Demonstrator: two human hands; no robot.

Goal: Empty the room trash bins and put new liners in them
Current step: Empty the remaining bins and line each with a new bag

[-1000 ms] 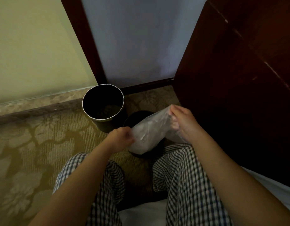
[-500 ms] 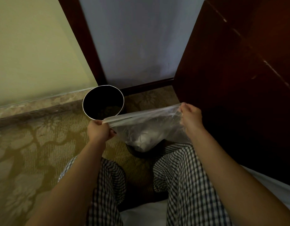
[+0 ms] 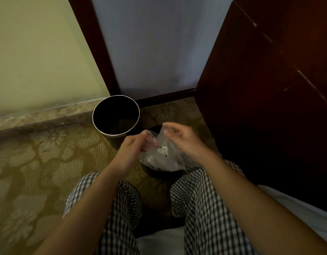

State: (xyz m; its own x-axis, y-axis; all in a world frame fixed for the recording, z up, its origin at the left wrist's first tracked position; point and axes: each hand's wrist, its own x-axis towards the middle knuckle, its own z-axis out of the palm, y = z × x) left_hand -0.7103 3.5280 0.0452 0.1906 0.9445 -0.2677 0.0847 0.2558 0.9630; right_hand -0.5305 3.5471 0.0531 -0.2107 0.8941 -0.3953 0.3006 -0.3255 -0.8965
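Patterned olive carpet meets a pale wall, with a dark wooden cabinet on my right. My legs in checked trousers fill the bottom of the view. A round black bin with a silver rim stands open by the wall. Just beside it, nearer me, a second dark bin sits mostly hidden under a clear plastic bag. My left hand and right hand meet above it, fingers curled, each pinching the bag's gathered top edge.
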